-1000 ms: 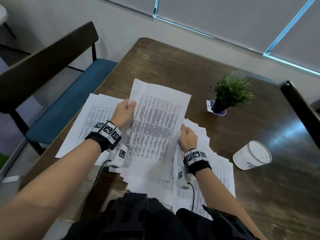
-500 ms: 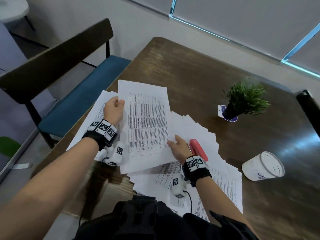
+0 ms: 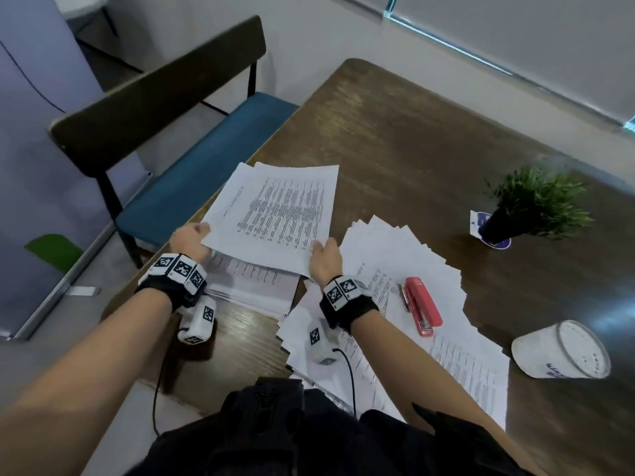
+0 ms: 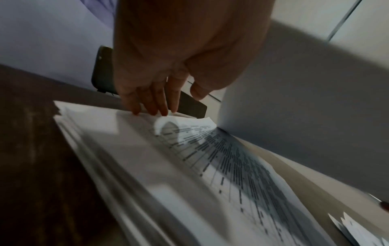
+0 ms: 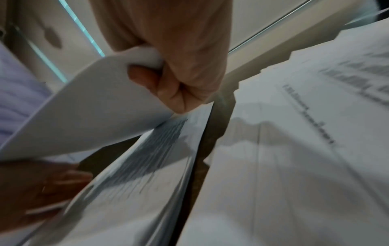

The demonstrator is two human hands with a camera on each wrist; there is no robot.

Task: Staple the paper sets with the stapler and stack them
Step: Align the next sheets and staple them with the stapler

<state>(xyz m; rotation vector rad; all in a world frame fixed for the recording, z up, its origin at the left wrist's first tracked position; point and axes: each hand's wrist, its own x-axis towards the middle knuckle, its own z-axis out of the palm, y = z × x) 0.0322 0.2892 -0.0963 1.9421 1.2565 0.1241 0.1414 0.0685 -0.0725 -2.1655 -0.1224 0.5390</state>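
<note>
Nearest the camera, the loose printed sheets (image 3: 446, 341) are seen fanned across the near right part of the wooden table (image 3: 412, 139), and the red stapler (image 3: 423, 305) is laid on top of them, touched by neither hand, with a pen (image 3: 404, 297) just beside its left edge. A little farther, the stacked paper pile (image 3: 254, 286) is seen at the table's left edge.

A paper set (image 3: 278, 218) is held above that pile, tilted, printed side up. Its near right corner is pinched by the right hand (image 3: 324, 257); in the right wrist view the thumb and curled fingers (image 5: 147, 79) are closed on the bent corner of the sheets. The left hand (image 3: 190, 238) is placed at the set's near left corner, and in the left wrist view its fingers (image 4: 151, 101) are stretched out almost straight, their tips resting on the far edge of the pile, with nothing clasped.

To the right, a white cup (image 3: 561, 350) is lying on its side on the table. Farther back, a small potted plant (image 3: 536, 201) is set on a round coaster. Beyond the table's left edge, a bench with a blue seat (image 3: 206, 146) is seen.
</note>
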